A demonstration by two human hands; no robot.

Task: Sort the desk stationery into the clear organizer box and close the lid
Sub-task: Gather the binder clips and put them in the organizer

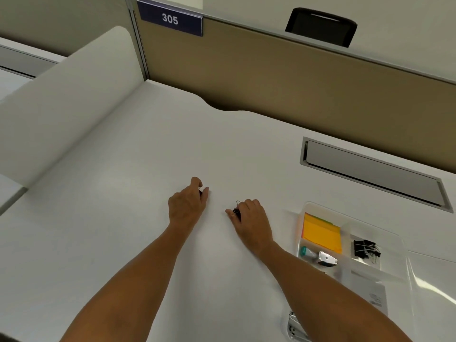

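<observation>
The left hand (188, 203) is pinching a small black clip (200, 193) on the white desk (123, 218), and the right hand (249, 215) is closing its fingers around another black clip (236, 210). The clear box (404, 245) is sitting open, well apart to the right, with more clips (366, 248) already inside. I think both hands should be squeezing tight, lifting straight up, and dropping these two in with those.

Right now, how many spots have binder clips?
3: one pinched in the left hand, a clip under the right hand, and a pile in the box. The pile's count is unclear; hands may hide more.
</observation>
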